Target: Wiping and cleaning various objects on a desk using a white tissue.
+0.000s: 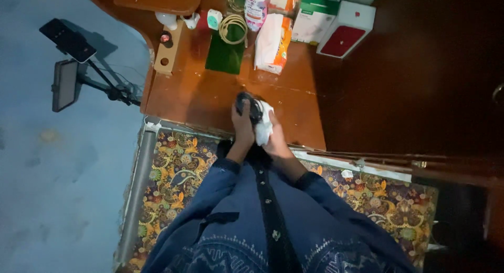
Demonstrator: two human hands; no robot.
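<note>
My left hand point(242, 127) grips a small dark rounded object point(247, 103) just above the near edge of a brown wooden table point(199, 94). My right hand point(275, 139) presses a crumpled white cloth or tissue point(264, 125) against that dark object. Both hands meet in front of my body, and blue sleeves cover my forearms. What the dark object is cannot be made out; most of it is hidden by the fingers and cloth.
At the table's back lie a white packet with orange trim point(273, 39), a green mat point(226, 52) with a coiled cable point(233, 27), a white bottle point(255, 8), boxes point(346, 27) and a wooden block point(169, 48). A phone stand point(73, 68) stands left. A patterned rug point(173, 173) lies underfoot.
</note>
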